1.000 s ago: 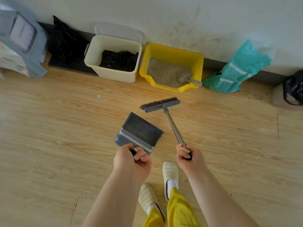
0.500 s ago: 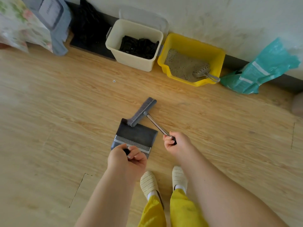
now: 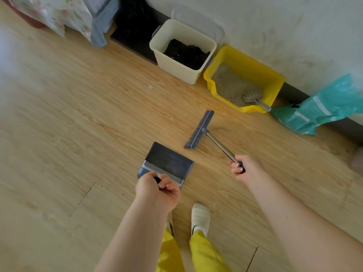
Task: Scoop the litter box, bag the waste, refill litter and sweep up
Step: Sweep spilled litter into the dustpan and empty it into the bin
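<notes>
My left hand (image 3: 157, 190) grips the handle of a dark grey dustpan (image 3: 169, 160) that lies flat on the wooden floor, its comb edge near my fingers. My right hand (image 3: 245, 168) grips the metal handle of a grey broom (image 3: 199, 129), whose brush head rests on the floor to the right of the pan and apart from it. Against the wall sits the yellow litter box (image 3: 273, 79) with grey litter and a scoop (image 3: 253, 97) in it. Left of it stands a cream bin (image 3: 176, 65) holding a black bag.
A teal litter bag (image 3: 322, 108) leans on the wall at the right. Black bags and a grey object (image 3: 102, 20) with flowered cloth are at the upper left. A tiny speck (image 3: 150, 87) lies on the floor. My slippered feet (image 3: 200, 214) are below the pan.
The broom head has swung off the dustpan's mouth out to the right, toward the litter box. My left hand and the dustpan have stayed in place. The camera has tilted.
</notes>
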